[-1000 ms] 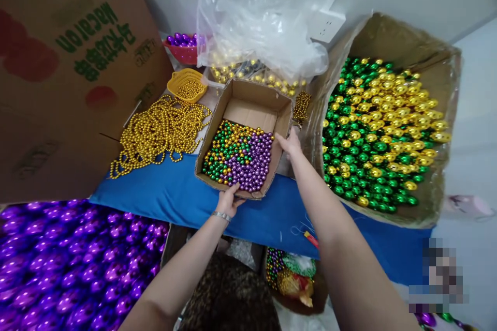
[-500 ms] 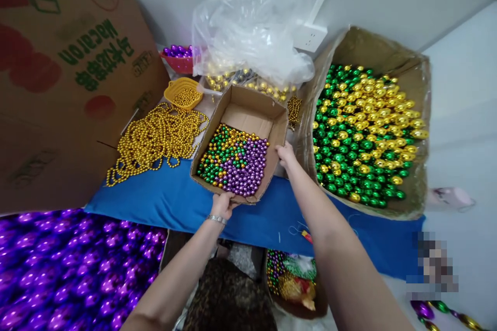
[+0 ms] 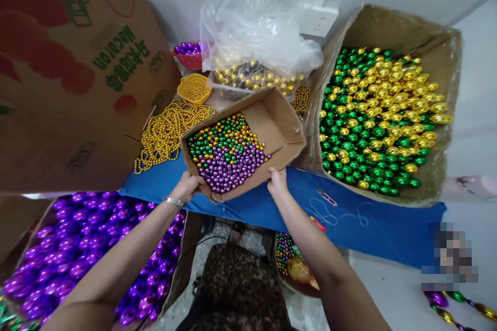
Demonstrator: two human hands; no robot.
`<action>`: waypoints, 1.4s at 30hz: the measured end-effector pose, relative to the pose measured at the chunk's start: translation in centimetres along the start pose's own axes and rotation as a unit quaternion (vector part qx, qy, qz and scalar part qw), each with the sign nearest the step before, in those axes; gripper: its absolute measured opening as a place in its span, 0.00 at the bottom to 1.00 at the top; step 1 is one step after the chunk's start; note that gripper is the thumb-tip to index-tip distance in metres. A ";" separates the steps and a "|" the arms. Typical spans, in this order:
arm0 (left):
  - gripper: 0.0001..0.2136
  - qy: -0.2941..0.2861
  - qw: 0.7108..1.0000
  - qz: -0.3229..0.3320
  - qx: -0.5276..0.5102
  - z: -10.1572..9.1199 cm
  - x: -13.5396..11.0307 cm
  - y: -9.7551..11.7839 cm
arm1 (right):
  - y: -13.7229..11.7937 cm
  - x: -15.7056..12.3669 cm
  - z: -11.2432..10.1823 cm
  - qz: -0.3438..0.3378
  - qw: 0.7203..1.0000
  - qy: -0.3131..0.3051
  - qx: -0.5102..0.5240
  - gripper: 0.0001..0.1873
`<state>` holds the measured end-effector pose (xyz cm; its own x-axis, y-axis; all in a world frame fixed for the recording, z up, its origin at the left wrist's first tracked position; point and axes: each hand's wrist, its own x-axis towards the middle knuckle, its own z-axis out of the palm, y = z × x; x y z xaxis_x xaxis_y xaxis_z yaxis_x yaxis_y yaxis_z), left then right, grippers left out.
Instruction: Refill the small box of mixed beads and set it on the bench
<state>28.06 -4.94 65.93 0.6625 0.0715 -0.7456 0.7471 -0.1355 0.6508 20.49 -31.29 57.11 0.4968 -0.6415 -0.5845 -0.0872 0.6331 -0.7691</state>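
Note:
A shallow cardboard box (image 3: 267,121) sits at an angle over the blue cloth (image 3: 252,212), in the middle of the view. Purple beads (image 3: 229,170) fill its near left part, with mixed green and gold beads (image 3: 221,134) behind them; its right end shows bare cardboard. At the near left corner, my left hand (image 3: 188,186) grips the wall, fingers partly hidden. My right hand (image 3: 277,181) pinches the near wall further right. Strands of gold beads (image 3: 166,132) lie just left of the box.
A large carton (image 3: 77,129) stands left, above a box of shiny purple beads (image 3: 97,243). On the right is a big box of green and gold beads (image 3: 442,77). Behind are a yellow basket (image 3: 212,95) and a plastic bag (image 3: 264,31). Small pink snips (image 3: 328,197) and thread lie on the cloth.
The cardboard box has turned clockwise, so its bare end now points right. My left hand has gone left with its corner, and my right hand has come nearer along the wall. The view has shifted.

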 end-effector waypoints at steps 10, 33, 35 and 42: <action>0.17 -0.016 0.994 0.053 0.094 -3.0 -1.2 1.0 | 6.1 -4.6 -3.1 0.123 0.990 0.005 0.065 0.31; 0.19 0.003 0.993 0.076 0.093 -5.0 1.5 -0.1 | 5.2 -5.3 -5.3 0.225 0.971 -0.083 0.018 0.23; 0.19 -0.008 0.993 0.065 0.101 -5.2 2.7 0.5 | 4.4 -4.5 -5.2 0.217 0.974 -0.052 0.025 0.23; 0.19 -0.040 0.987 0.056 0.144 -5.1 5.8 3.4 | 2.2 -0.6 -5.3 0.219 0.973 0.016 0.075 0.20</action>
<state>34.68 0.04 64.53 0.7253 -0.0367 -0.6874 0.6149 -0.4144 0.6709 15.41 -31.82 54.40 0.4121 -0.3071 -0.8578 -0.1565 0.9036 -0.3987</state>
